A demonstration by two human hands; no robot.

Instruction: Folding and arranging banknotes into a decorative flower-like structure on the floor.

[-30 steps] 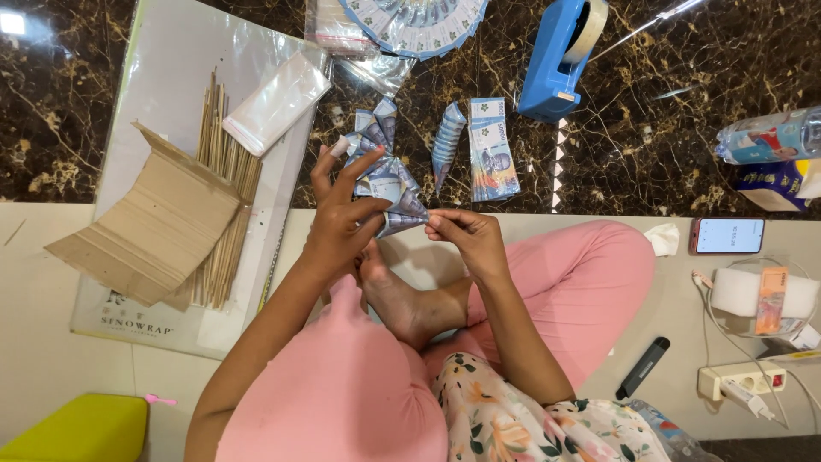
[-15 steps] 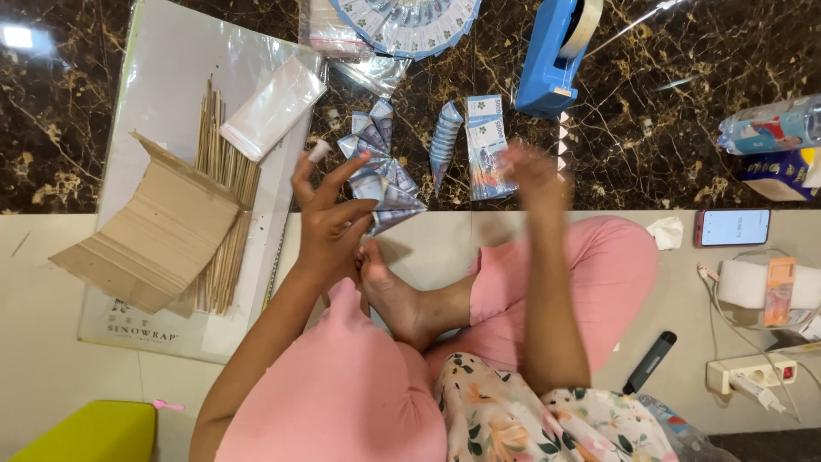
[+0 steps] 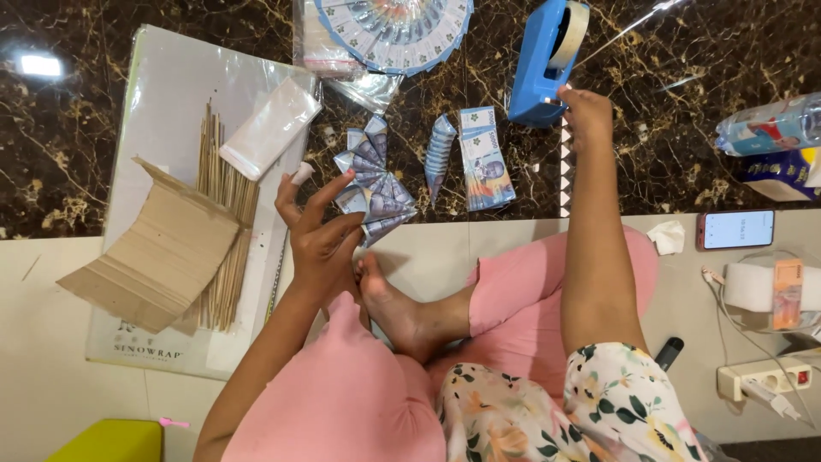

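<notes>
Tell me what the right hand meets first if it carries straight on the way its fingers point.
The right hand points up the picture and already sits at the base of the blue plastic tape dispenser, so that comes first. Whether the fingers touch it is unclear.

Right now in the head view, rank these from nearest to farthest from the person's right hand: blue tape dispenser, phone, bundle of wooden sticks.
From the right hand:
1. Blue tape dispenser, touching the fingers, just to its left.
2. Phone, off to the right on the pale floor.
3. Bundle of wooden sticks, far left, beside the cardboard.
</notes>
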